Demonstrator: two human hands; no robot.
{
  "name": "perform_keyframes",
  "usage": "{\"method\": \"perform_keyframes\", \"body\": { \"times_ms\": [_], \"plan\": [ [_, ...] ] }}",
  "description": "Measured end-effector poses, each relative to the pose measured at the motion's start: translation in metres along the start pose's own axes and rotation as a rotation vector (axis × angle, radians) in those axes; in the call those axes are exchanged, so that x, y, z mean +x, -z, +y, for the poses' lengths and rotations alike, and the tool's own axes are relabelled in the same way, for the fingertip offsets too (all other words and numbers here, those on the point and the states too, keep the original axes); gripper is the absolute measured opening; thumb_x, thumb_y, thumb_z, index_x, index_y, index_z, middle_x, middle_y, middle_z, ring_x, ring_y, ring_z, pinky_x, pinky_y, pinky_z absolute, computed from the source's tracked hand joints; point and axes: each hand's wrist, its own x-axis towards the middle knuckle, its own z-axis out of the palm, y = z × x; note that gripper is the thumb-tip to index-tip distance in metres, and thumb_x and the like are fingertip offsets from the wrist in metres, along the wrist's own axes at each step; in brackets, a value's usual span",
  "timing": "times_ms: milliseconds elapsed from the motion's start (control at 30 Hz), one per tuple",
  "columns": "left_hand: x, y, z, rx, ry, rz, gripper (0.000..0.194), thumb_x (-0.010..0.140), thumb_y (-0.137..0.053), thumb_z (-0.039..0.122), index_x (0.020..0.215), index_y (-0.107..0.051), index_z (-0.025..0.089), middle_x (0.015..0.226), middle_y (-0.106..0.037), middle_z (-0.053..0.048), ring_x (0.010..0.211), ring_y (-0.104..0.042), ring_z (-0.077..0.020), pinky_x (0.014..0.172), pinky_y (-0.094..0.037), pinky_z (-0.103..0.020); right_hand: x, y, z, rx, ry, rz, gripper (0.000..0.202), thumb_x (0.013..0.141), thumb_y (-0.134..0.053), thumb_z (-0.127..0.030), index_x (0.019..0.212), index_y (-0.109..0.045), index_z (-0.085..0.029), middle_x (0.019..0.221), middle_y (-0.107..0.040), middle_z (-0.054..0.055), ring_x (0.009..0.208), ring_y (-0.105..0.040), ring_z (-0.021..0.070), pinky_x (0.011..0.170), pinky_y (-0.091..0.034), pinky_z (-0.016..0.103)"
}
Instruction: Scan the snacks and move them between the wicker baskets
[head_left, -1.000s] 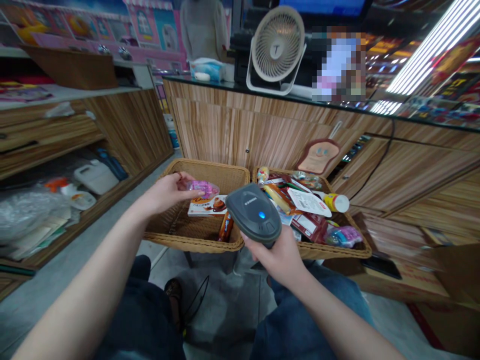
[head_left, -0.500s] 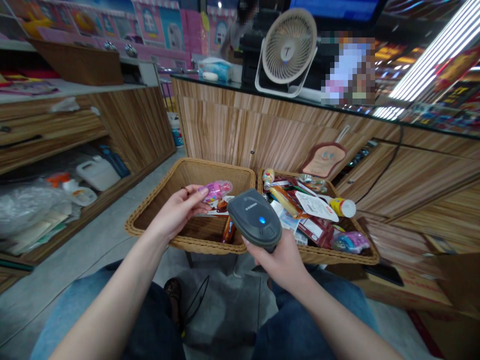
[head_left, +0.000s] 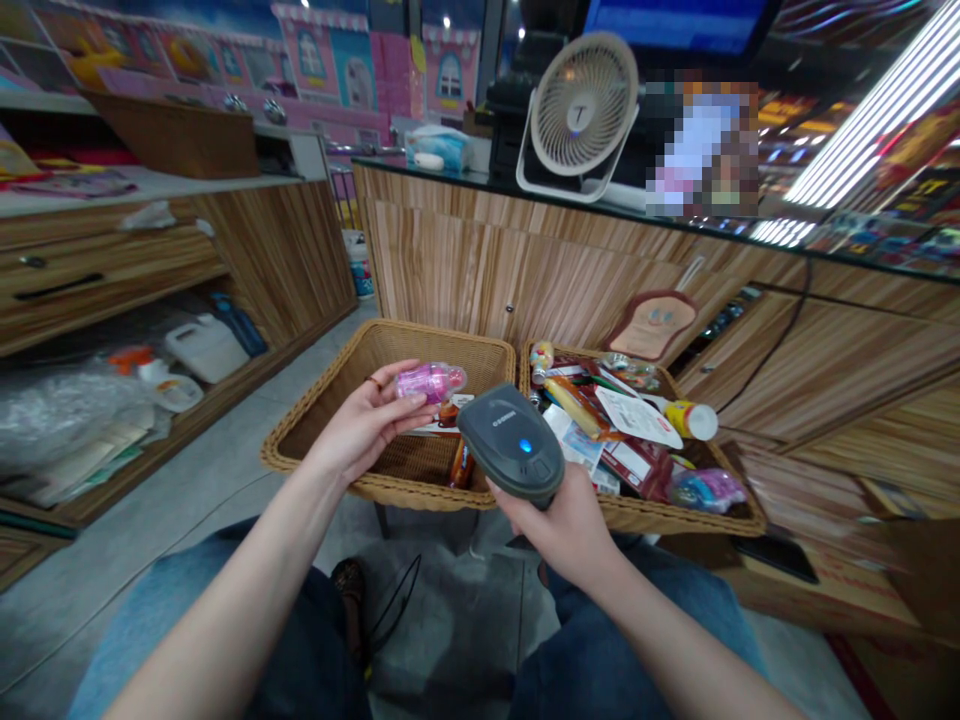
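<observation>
A small pink and purple bottle-shaped item with a clear cap is held in the fingers of my left hand, above the left wicker basket. My right hand grips a dark grey barcode scanner with a blue light on top, its head near the basket's right side. Inside the left basket lie a brown-wrapped item and a card with a brown picture, partly hidden. The right wicker basket holds several packets, a yellow bottle with a white cap and a purple-blue pack.
Behind the baskets stands a wood-grain counter with a white fan and a tissue pack. Open shelves at the left hold a white jug. Cardboard boxes sit at the lower right; a cable lies on the floor.
My left hand has turned, showing more of the pink item and its own fingers beneath it. The whole view has shifted slightly. The scanner stays in my right hand.
</observation>
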Motion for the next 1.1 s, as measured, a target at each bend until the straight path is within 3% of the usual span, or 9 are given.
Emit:
{"method": "perform_keyframes", "body": {
  "times_ms": [133, 433, 667, 867, 1100],
  "plan": [
    [0.000, 0.000, -0.002, 0.018, -0.018, 0.017, 0.052, 0.077, -0.087, 0.009, 0.124, -0.068, 0.019, 0.112, -0.081, -0.006, 0.089, -0.082, -0.0168, 0.085, -0.069, -0.025, -0.001, -0.001, 0.001, -0.005, 0.003, 0.005, 0.009, 0.086, -0.073, -0.030, 0.082, -0.068, -0.023, 0.081, -0.079, 0.008, 0.078, -0.076, 0.0274, 0.072, -0.063, 0.036],
    [0.000, 0.001, -0.003, 0.044, -0.046, 0.011, 0.050, 0.079, -0.091, 0.024, 0.124, -0.068, 0.021, 0.105, -0.083, -0.006, 0.081, -0.082, -0.0172, 0.081, -0.068, -0.026, 0.000, -0.003, 0.000, 0.019, 0.004, -0.015, 0.007, 0.086, -0.072, -0.029, 0.086, -0.069, -0.023, 0.084, -0.081, 0.008, 0.080, -0.078, 0.0287, 0.075, -0.065, 0.039],
    [-0.001, 0.000, -0.004, 0.054, -0.061, 0.002, 0.054, 0.076, -0.095, 0.035, 0.123, -0.074, 0.021, 0.118, -0.081, -0.007, 0.090, -0.081, -0.0191, 0.086, -0.067, -0.030, -0.001, -0.003, 0.000, 0.030, -0.003, -0.028, 0.005, 0.086, -0.071, -0.027, 0.086, -0.069, -0.023, 0.087, -0.082, 0.007, 0.082, -0.078, 0.0278, 0.077, -0.064, 0.038],
    [0.002, 0.000, -0.010, 0.217, -0.223, 0.036, 0.061, 0.073, -0.096, 0.031, 0.129, -0.074, 0.020, 0.135, -0.076, -0.009, 0.121, -0.073, -0.0239, 0.112, -0.055, -0.036, -0.001, -0.004, 0.003, 0.030, -0.006, -0.060, 0.006, 0.087, -0.071, -0.028, 0.088, -0.071, -0.022, 0.088, -0.081, 0.006, 0.081, -0.077, 0.0258, 0.077, -0.062, 0.035],
    [0.001, 0.000, -0.010, 0.276, -0.253, 0.062, 0.061, 0.072, -0.095, 0.035, 0.128, -0.075, 0.020, 0.131, -0.078, -0.009, 0.120, -0.073, -0.0268, 0.109, -0.056, -0.039, -0.002, -0.004, 0.008, 0.015, -0.012, -0.135, 0.014, 0.087, -0.071, -0.027, 0.098, -0.075, -0.019, 0.096, -0.083, 0.007, 0.084, -0.077, 0.0252, 0.079, -0.061, 0.035]
  ]
}}
